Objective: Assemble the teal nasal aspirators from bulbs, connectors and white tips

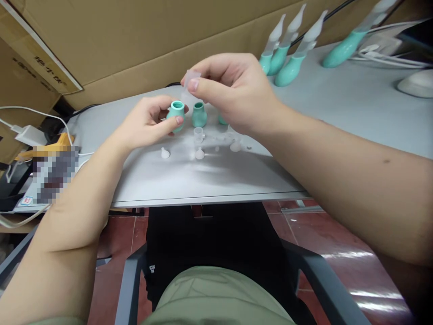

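Note:
My left hand [152, 118] is closed round a teal squeeze bulb [176, 110], its round mouth facing up. Just above and to the right, my right hand [230, 88] pinches a translucent plastic tube [191, 85] between thumb and fingers. The tube hangs over the table, apart from the bulb's mouth as far as I can see. Beside the held bulb stands a second teal bulb [199, 115]. Another teal bulb [222, 119] is partly hidden behind my right hand. In front of them lie a clear cup-shaped piece [199, 135] and small white nozzle tips [200, 153], [165, 153].
Several assembled teal bulbs with white tips [291, 70] stand at the back right, near cables and a white mouse [417, 83]. A cardboard wall [142, 40] closes the back. At left are a white charger [32, 136] and a yellow object [57, 146].

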The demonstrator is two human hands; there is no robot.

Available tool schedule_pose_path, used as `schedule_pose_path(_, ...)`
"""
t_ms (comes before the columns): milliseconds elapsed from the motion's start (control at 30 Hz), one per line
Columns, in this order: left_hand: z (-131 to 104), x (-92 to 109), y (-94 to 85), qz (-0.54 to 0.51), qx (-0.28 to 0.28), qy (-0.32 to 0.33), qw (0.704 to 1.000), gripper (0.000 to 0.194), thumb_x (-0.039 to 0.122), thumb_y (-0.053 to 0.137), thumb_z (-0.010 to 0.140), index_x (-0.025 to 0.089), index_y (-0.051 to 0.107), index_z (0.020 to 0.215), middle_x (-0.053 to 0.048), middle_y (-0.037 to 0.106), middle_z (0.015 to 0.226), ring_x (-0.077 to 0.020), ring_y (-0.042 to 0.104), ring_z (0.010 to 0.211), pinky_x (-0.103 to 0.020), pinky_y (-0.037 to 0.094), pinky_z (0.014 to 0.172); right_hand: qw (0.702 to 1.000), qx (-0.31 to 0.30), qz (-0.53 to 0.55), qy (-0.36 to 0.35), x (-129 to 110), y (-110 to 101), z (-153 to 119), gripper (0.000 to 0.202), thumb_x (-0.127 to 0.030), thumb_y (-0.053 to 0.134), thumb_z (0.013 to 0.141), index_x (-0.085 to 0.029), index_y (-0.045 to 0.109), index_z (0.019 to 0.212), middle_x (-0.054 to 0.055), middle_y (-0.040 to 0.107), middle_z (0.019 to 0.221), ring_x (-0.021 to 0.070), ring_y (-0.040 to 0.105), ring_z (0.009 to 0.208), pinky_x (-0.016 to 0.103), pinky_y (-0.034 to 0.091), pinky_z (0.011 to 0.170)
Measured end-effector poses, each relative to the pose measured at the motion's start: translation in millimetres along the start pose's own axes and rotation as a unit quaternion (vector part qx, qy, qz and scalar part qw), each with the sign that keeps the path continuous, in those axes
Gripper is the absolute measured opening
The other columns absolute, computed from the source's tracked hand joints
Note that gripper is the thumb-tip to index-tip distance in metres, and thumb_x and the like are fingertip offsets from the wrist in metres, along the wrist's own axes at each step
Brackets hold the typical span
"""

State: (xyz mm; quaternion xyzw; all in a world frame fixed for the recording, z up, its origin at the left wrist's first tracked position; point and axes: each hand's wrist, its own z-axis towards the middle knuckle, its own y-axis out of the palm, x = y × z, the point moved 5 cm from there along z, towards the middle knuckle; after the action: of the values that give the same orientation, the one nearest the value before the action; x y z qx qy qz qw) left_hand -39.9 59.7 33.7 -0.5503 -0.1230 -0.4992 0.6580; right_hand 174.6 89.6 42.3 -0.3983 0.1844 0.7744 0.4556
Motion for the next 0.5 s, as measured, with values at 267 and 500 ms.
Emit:
schedule_pose_path(267,0.0,10.4,0.4,0.062,-0.039,-0.012,0.997,0.087,0.114,0.07,0.1,0.031,0.089,0.113,-0.008,0.088,0.115,-0.0342,0.087,0.111,-0.056,0.075,0.109,0.999,-0.027,-0.007,0.037,9.9,1.2,2.1,0.015,-0.035,0.095,0.099,-0.03,0.081,0.1,0.001,0.088,0.104,0.024,0.076,0.09,0.045,0.068,0.09)
schedule_pose_path(500,-0.6,5.3,4.5,-0.029,-0.046,-0.019,0.998,0.072,0.1,0.084,0.102,0.028,0.082,0.106,-0.005,0.075,0.094,-0.0193,0.066,0.065,-0.04,0.059,0.061,0.996,-0.033,-0.074,0.027,5.8,-3.9,1.7,0.021,-0.048,0.092,0.105,-0.029,0.086,0.099,0.005,0.088,0.101,0.0287,0.081,0.098,0.048,0.065,0.095)
